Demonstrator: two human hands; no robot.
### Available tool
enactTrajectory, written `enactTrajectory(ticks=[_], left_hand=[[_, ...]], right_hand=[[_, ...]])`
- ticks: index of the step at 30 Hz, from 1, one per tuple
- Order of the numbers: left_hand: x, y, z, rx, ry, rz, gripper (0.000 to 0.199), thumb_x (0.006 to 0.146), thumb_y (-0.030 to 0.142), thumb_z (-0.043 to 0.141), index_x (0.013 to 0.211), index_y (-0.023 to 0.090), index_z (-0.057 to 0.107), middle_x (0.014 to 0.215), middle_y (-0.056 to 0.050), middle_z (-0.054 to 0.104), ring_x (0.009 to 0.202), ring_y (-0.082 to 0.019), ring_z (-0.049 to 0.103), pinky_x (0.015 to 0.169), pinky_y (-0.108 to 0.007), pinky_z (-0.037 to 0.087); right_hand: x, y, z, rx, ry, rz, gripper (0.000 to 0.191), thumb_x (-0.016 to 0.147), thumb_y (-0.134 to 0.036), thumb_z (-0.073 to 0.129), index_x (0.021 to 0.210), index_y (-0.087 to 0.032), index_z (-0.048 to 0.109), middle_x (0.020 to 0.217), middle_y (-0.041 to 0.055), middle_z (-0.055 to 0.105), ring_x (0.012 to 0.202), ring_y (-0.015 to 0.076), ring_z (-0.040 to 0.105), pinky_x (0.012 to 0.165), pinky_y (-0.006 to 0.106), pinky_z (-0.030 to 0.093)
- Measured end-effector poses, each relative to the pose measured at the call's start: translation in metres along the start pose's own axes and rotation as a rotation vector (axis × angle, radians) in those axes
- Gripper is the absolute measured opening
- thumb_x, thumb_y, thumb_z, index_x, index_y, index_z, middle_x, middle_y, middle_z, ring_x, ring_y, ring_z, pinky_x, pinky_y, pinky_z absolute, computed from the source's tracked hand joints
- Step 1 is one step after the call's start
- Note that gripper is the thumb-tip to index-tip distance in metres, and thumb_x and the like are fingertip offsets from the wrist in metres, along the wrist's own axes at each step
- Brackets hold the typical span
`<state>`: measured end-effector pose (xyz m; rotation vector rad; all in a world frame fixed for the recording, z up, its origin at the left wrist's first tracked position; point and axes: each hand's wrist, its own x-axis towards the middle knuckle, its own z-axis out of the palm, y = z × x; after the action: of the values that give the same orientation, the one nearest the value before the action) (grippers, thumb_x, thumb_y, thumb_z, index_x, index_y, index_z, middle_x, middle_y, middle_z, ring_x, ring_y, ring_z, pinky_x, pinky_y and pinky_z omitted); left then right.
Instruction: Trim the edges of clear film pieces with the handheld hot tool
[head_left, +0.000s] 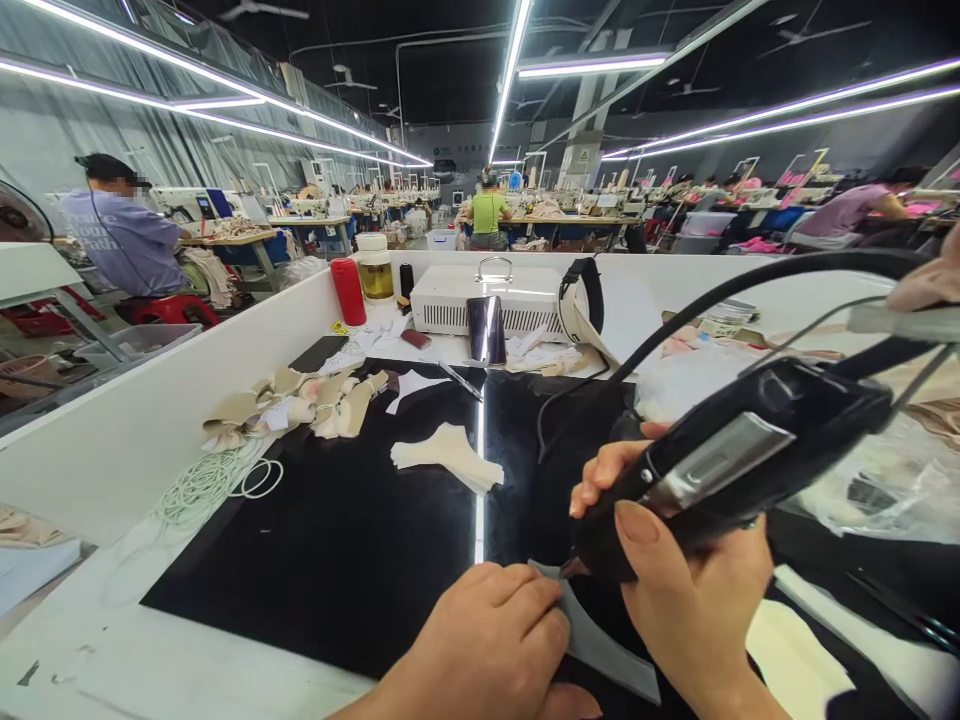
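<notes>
In the head view my right hand [694, 590] is wrapped round a black handheld tool [742, 450] with a metal plate and a cable. The tool's lower end meets a grey curved piece [600, 640] on the black mat [322, 560]. My left hand [499, 635], fingers bent together, presses on that piece's left end, just left of the tool tip. A stack of cream cut pieces [448, 456] lies further back on the mat. At the lower right are a pale yellow piece [795, 660] and a white strip.
Tied fabric bundles [337, 400] and pale green cord [199, 487] lie at the left. A phone [486, 330] leans on a white vented box [487, 295] at the back. Plastic bags [892, 480] are at the right. Other people sit beyond the white partition.
</notes>
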<state>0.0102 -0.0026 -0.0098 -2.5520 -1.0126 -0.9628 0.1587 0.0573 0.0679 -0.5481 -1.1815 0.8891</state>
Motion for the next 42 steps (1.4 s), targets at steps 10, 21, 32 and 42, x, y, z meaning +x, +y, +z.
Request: enactTrajectory(ticks=[10,21,32,42], left_hand=[[-0.001,0.002,-0.001,-0.005,0.026,-0.013,0.042,0.113,0.053,0.056,0.100,0.015,0.070,0.110,-0.006,0.082,0.101,-0.021,0.078,0.079,-0.032,0.061],[-0.002,-0.001,-0.006,-0.031,0.000,-0.021,0.043,0.115,0.053,0.052,0.104,0.015,0.070,0.114,-0.007,0.083,0.106,-0.022,0.079,0.082,-0.033,0.062],[-0.009,-0.003,-0.006,-0.050,-0.065,-0.011,0.040,0.112,0.052,0.058,0.109,0.014,0.071,0.120,-0.009,0.081,0.111,-0.023,0.077,0.088,-0.033,0.063],[-0.007,-0.004,-0.005,-0.041,-0.012,-0.001,0.044,0.115,0.051,0.050,0.109,0.013,0.072,0.117,-0.010,0.082,0.109,-0.024,0.078,0.087,-0.034,0.064]], right_hand=[[0.002,0.005,-0.004,-0.002,0.029,0.003,0.043,0.091,-0.035,0.091,0.123,-0.029,0.064,0.090,-0.0025,0.070,0.068,0.0157,0.067,0.059,0.030,0.060],[0.003,0.009,0.000,-0.071,0.032,-0.005,0.035,0.094,-0.035,0.085,0.120,-0.030,0.062,0.086,-0.0030,0.070,0.065,0.0170,0.066,0.059,0.032,0.060],[0.004,0.005,0.015,-0.006,0.045,-0.004,0.031,0.089,-0.036,0.086,0.109,-0.031,0.063,0.083,-0.0022,0.070,0.063,0.0183,0.066,0.053,0.032,0.061],[0.003,0.005,0.016,-0.066,0.047,-0.015,0.028,0.088,-0.023,0.078,0.109,-0.030,0.062,0.081,-0.0040,0.070,0.061,0.0169,0.067,0.054,0.031,0.061]])
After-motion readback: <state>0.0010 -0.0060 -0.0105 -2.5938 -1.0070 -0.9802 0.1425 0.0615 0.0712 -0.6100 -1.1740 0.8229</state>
